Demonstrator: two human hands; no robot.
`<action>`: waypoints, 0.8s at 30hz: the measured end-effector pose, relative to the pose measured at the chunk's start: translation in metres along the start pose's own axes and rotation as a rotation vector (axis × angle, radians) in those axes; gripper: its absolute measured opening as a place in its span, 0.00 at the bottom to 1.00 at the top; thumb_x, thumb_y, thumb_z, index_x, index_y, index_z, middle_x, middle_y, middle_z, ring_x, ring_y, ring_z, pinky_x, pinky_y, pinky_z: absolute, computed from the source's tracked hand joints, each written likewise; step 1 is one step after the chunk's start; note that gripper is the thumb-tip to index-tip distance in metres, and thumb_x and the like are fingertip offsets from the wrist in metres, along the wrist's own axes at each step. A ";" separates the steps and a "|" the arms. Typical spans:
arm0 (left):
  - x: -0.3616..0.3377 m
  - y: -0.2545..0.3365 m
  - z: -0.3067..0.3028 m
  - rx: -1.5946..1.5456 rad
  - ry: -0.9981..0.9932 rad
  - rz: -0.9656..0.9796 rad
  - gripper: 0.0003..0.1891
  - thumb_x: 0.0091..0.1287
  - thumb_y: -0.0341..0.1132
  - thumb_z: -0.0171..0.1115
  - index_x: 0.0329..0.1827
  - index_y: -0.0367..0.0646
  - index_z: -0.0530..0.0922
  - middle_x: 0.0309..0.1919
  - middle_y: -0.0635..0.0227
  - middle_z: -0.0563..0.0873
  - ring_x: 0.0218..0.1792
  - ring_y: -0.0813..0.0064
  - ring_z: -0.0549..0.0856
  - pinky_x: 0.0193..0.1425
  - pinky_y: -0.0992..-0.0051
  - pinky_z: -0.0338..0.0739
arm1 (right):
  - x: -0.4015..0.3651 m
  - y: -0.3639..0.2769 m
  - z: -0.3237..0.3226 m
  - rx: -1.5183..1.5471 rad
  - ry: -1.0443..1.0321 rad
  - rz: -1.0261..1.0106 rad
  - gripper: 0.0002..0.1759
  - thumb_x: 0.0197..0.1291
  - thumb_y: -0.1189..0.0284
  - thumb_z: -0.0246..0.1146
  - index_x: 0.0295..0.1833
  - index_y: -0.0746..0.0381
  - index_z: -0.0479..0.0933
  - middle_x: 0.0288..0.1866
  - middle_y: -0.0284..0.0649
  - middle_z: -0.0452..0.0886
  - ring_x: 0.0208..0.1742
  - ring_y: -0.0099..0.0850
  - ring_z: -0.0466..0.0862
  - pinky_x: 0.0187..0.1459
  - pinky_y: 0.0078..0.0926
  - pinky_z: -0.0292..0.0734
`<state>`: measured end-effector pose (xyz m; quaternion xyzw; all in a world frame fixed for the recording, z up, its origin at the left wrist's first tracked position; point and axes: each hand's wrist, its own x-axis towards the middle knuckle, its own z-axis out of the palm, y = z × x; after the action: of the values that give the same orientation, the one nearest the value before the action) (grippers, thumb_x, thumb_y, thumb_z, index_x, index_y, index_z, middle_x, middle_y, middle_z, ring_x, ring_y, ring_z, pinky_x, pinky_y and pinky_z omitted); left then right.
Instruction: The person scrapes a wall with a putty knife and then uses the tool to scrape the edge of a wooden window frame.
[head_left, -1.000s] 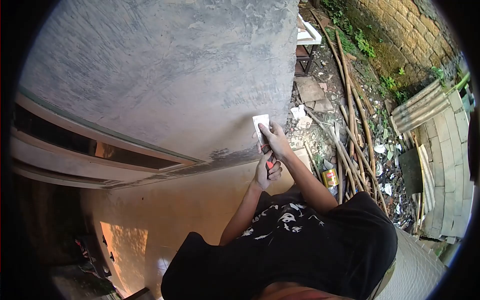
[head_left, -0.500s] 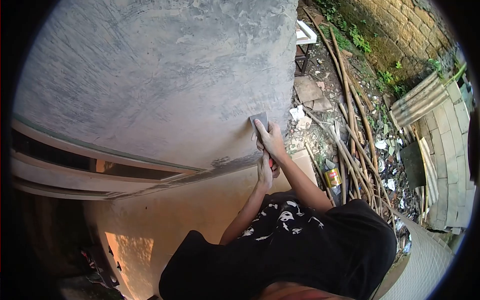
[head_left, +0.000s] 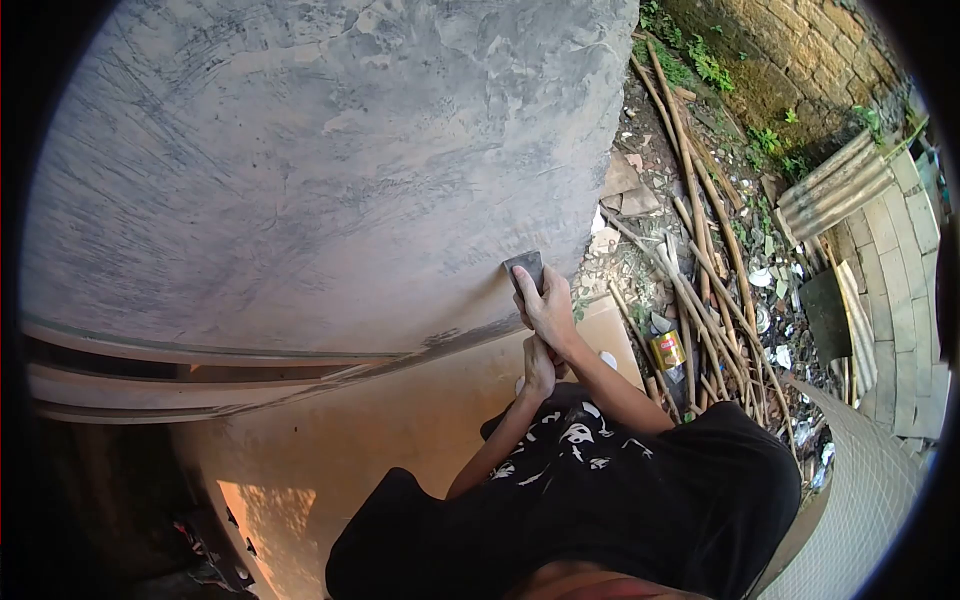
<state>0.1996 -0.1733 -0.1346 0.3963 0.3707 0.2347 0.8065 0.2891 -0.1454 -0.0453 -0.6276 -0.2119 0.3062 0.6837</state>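
A grey scraper blade (head_left: 523, 271) lies against the rough grey plastered wall (head_left: 330, 150), close to the wall's right edge. My right hand (head_left: 549, 310) grips the scraper, its thumb pressed on the blade's face. Just below, my left hand (head_left: 538, 368) is closed round the lower part of the tool, where a bit of the red handle shows. The rest of the handle is hidden by my fingers.
A ledge with window frames (head_left: 200, 375) runs along the wall's lower left. Long wooden poles (head_left: 692, 200), rubble and a yellow-labelled packet (head_left: 668, 350) lie on the ground at right. Corrugated sheets (head_left: 835, 190) stand beyond, near a mossy brick wall (head_left: 800, 50).
Both hands and the scraper have shifted slightly down in the view. The camera view has also moved, and the white table at the top has gone out of sight behind the wall.
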 end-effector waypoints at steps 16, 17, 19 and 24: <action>0.010 -0.021 -0.013 0.040 -0.068 0.004 0.28 0.70 0.66 0.35 0.25 0.52 0.66 0.12 0.79 0.62 0.09 0.83 0.60 0.12 0.80 0.51 | 0.002 0.000 -0.003 -0.059 0.016 0.075 0.19 0.65 0.64 0.60 0.26 0.66 0.70 0.13 0.31 0.70 0.14 0.17 0.68 0.16 0.20 0.60; 0.006 -0.020 -0.014 0.043 -0.068 0.004 0.28 0.70 0.66 0.35 0.25 0.52 0.66 0.12 0.79 0.62 0.09 0.83 0.60 0.12 0.80 0.51 | 0.000 0.000 -0.003 -0.057 0.016 0.075 0.19 0.65 0.64 0.60 0.26 0.66 0.70 0.13 0.31 0.70 0.14 0.17 0.68 0.16 0.20 0.60; 0.001 -0.012 -0.007 -0.039 -0.105 -0.075 0.28 0.70 0.65 0.36 0.24 0.53 0.65 0.12 0.79 0.62 0.09 0.83 0.60 0.11 0.80 0.52 | 0.000 -0.008 -0.004 -0.037 0.004 0.104 0.20 0.65 0.63 0.59 0.25 0.66 0.70 0.13 0.31 0.70 0.13 0.17 0.68 0.15 0.21 0.60; 0.007 -0.020 -0.012 -0.052 -0.033 -0.088 0.26 0.71 0.62 0.39 0.24 0.52 0.65 0.12 0.79 0.62 0.09 0.84 0.60 0.12 0.81 0.52 | 0.005 0.008 -0.005 -0.039 0.021 0.048 0.20 0.65 0.62 0.60 0.25 0.65 0.70 0.12 0.31 0.69 0.13 0.18 0.67 0.15 0.22 0.60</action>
<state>0.1961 -0.1746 -0.1586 0.3622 0.3684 0.2022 0.8320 0.2944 -0.1456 -0.0542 -0.6488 -0.1952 0.3117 0.6662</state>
